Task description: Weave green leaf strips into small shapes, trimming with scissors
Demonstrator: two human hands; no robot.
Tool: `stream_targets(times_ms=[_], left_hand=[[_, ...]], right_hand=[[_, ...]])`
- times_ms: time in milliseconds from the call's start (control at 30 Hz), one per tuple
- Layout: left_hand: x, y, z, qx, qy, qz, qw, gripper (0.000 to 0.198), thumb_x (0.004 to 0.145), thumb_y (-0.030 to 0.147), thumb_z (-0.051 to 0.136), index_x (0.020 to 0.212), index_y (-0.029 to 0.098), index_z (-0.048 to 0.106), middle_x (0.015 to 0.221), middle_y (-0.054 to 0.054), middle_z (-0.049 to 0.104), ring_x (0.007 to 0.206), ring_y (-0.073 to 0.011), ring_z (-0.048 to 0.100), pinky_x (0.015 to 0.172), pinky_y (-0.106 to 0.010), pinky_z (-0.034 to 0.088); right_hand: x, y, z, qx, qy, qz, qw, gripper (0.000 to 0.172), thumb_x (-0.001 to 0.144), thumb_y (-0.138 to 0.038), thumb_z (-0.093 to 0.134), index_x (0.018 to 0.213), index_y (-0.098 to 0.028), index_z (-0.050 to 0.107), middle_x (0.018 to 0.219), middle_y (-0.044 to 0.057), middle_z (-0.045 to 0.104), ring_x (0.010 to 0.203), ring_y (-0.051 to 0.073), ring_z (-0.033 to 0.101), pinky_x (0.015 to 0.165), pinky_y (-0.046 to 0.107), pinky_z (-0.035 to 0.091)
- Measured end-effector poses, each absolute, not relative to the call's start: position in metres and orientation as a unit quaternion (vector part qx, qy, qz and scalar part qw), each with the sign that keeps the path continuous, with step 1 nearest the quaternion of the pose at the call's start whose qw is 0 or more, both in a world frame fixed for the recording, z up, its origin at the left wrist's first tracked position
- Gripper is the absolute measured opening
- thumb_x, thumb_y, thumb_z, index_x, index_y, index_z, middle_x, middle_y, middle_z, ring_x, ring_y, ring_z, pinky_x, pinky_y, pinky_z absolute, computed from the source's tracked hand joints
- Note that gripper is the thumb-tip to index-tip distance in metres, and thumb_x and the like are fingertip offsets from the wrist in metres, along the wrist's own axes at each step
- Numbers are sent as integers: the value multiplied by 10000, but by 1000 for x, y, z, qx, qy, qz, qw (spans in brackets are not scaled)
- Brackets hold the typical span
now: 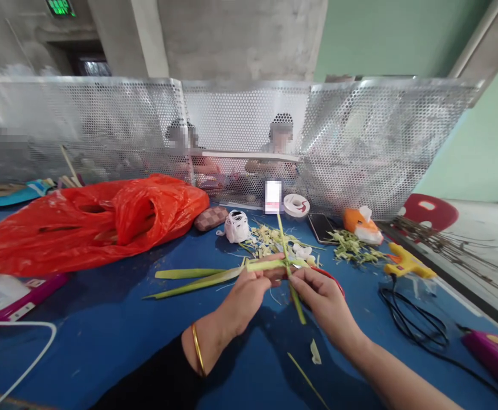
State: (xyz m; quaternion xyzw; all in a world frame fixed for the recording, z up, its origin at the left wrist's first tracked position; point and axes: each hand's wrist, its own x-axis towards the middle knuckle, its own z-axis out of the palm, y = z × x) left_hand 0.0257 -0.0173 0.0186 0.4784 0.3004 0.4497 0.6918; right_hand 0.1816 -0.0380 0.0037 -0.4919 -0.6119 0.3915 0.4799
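My left hand is closed on a pale green leaf strip that lies crosswise. A narrower green strip crosses it, running from upper left to lower right. The fingers of my right hand are pinched at this narrow strip, close to the crossing. Red-handled scissors show partly behind my right hand; whether its fingers hold them is hidden. Two long green leaves lie left of my left hand on the blue table.
A red plastic bag lies at the left. Behind my hands are white string, leaf scraps, a tape roll and a phone. A yellow glue gun with a black cable is at the right. People sit behind the perforated screen.
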Motion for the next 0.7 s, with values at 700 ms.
stream_targets(times_ms=[700], left_hand=[[13, -7, 18, 471, 396, 424, 664, 288, 645, 264, 781, 887, 156, 669, 823, -67, 739, 686, -157, 668, 560, -227, 433]], right_hand=[[181, -37, -3, -490, -687, 326, 427, 298, 908, -391, 484, 690, -198, 546, 580, -2, 588, 583, 159, 548, 574, 275, 429]])
